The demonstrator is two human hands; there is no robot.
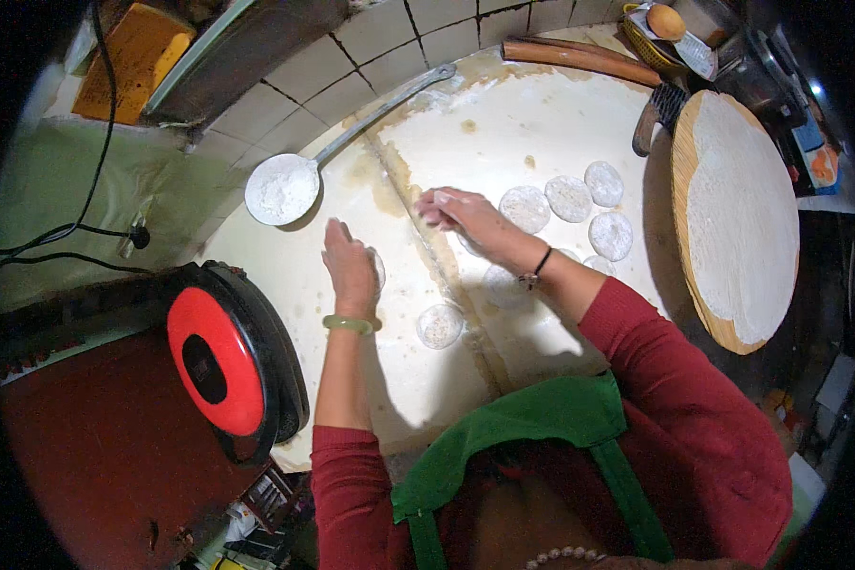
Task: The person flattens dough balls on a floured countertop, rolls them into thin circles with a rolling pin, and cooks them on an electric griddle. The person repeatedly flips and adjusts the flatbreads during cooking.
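My left hand (350,269), a jade-coloured bangle at its wrist, is held edge-on over the pale worktop. A floured dough disc (380,272) shows partly past its inner side; whether the fingers grip it is hidden. My right hand (463,217) hovers further right with bent fingers drawn together, and I cannot see anything between them. Beneath it another disc (469,244) is mostly covered. One flat dough round (439,326) lies between my forearms. Several more floured rounds (568,199) lie to the right, some partly hidden by my right wrist and forearm.
A long-handled metal ladle (283,189) full of white flour rests at the back left. Left stands a red and black electric griddle (217,360). A round floured board (741,221), a cleaver (655,117) and wooden lengths (581,59) lie right and back. Cables (107,142) hang left.
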